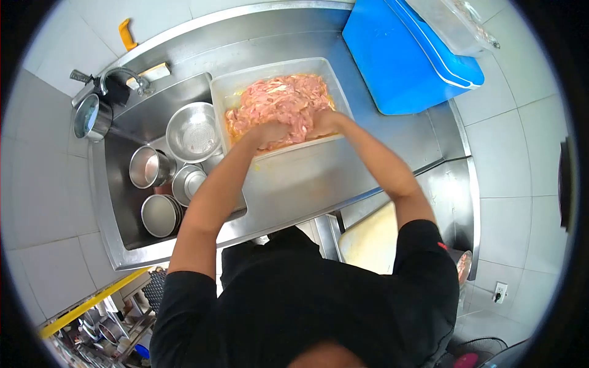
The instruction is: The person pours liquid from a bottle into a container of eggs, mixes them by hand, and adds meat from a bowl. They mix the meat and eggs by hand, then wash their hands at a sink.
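Note:
A clear plastic tub (340, 92) on the steel counter holds a heap of raw, pale pink meat pieces (282, 98) in yellowish-orange liquid. Both hands are down in the meat on the tub's near side. My left hand (272, 133) presses into the near left part of the heap, its fingers buried among the pieces. My right hand (323, 124) is sunk into the near right part, a short gap from the left, and its fingers are hidden too. Whether either hand grips any meat cannot be seen.
Left of the tub, a sink (116, 184) holds a perforated colander (194, 132) and several metal pots (146, 167). The faucet (126, 73) rises at the sink's back left. A blue cooler (392, 58) stands at the back right, with a clear container (451, 24) on top.

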Demonstrator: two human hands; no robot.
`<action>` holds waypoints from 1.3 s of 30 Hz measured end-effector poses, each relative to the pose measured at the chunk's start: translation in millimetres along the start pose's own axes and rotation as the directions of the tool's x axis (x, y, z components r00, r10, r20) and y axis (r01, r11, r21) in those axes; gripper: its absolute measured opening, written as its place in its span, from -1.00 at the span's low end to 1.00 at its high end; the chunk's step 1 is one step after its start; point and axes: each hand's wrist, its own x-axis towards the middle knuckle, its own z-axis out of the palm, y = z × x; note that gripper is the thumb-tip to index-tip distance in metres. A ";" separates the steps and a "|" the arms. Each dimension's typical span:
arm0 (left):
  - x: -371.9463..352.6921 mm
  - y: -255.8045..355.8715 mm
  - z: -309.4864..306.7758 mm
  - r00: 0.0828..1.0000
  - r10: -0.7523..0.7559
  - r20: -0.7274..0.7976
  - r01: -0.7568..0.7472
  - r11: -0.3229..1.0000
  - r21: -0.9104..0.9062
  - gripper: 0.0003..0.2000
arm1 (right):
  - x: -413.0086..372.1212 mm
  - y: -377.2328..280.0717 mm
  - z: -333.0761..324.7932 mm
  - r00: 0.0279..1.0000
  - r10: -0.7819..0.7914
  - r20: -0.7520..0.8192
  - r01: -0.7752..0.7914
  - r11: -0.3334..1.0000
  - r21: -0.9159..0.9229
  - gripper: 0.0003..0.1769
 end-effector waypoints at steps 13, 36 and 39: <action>22.6 -2.4 -82.1 0.955 0.102 -0.279 -0.184 0.941 -0.284 -0.51 | 39.4 33.5 -38.1 0.851 0.124 -0.511 0.150 0.874 0.461 -0.54; 11.1 -25.7 -34.8 0.845 0.010 -0.534 0.224 0.901 0.371 -0.30 | 100.1 14.3 -7.5 0.761 -0.205 -0.616 0.360 0.923 0.138 -0.68; 20.1 -20.5 -30.1 0.877 -0.215 -0.430 -0.131 0.753 -0.645 -0.40 | 132.1 -12.0 7.8 0.853 -0.115 -0.509 0.354 0.843 0.405 -0.69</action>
